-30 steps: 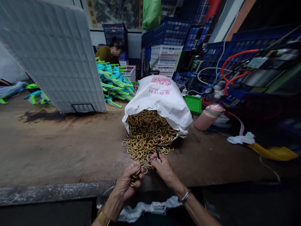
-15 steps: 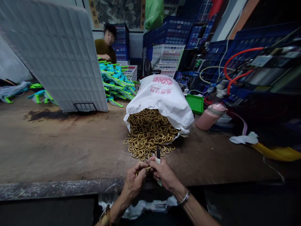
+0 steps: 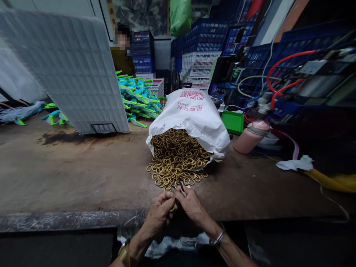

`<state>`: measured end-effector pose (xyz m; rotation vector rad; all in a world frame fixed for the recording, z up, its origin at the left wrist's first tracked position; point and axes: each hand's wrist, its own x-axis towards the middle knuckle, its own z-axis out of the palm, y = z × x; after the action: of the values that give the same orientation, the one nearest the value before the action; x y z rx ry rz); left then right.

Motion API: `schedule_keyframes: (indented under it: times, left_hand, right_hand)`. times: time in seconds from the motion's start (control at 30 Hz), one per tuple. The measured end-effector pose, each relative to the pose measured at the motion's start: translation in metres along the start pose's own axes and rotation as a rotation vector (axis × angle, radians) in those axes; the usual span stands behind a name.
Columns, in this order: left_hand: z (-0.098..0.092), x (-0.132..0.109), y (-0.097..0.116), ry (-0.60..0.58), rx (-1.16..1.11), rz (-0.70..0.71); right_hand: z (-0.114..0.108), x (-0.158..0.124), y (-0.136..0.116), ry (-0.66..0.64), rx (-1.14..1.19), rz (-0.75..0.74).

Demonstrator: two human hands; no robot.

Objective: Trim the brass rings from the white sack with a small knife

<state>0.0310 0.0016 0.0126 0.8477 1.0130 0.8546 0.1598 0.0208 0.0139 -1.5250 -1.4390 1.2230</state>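
My left hand [image 3: 158, 214] is closed around a small stack of brass rings [image 3: 171, 207] at the near edge of the workbench. My right hand [image 3: 191, 204] is closed on a thin dark tool [image 3: 182, 187] and meets the left hand at the rings. Just beyond both hands a pile of brass rings [image 3: 176, 163] spills from the mouth of a white woven sack [image 3: 191, 115] lying on its side.
A grey padded panel [image 3: 63, 70] leans at the left. Teal and green plastic parts [image 3: 139, 98] are heaped behind it, where another person [image 3: 122, 55] sits. A pink bottle [image 3: 251, 135] lies right of the sack, beside a green box [image 3: 233, 121], hoses and stacked blue crates [image 3: 205, 37].
My hands have come together: the left rose from holding its rings lower down to meet the right at the tool. The person at the back sat upright.
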Motion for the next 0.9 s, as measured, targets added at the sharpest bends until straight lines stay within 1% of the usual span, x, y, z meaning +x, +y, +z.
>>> schedule_keyframes:
  times: [0.17, 0.23, 0.33, 0.4, 0.47, 0.57, 0.63, 0.73, 0.9]
  left_hand:
    - [0.007, -0.002, 0.003, -0.028, -0.109, 0.002]
    - [0.01, -0.004, 0.006, -0.032, -0.117, -0.009]
    - [0.011, -0.005, 0.006, -0.041, -0.097, -0.016]
    - [0.011, -0.004, 0.004, -0.036, -0.088, -0.028]
    - [0.01, -0.004, 0.001, -0.02, -0.101, -0.035]
    - [0.01, -0.003, 0.0, -0.018, -0.161, -0.011]
    - [0.011, -0.003, 0.0, -0.038, -0.195, 0.012]
    - [0.012, -0.004, 0.002, -0.048, -0.203, 0.021]
    - [0.011, -0.005, 0.001, -0.007, -0.147, 0.012]
  right_hand:
    - [-0.004, -0.002, 0.005, -0.031, 0.113, 0.026]
    - [-0.005, -0.002, 0.008, -0.036, 0.143, 0.046]
    - [-0.008, -0.002, 0.011, -0.021, 0.108, 0.052]
    - [-0.01, -0.003, 0.014, 0.038, 0.012, -0.004]
    - [-0.011, -0.005, 0.017, 0.078, -0.136, -0.096]
    - [-0.011, -0.012, 0.022, 0.031, -0.352, -0.205]
    - [-0.011, -0.016, 0.024, -0.015, -0.443, -0.248]
    - [-0.01, -0.019, 0.023, -0.042, -0.567, -0.261]
    - [-0.009, -0.021, 0.016, -0.061, -0.744, -0.198]
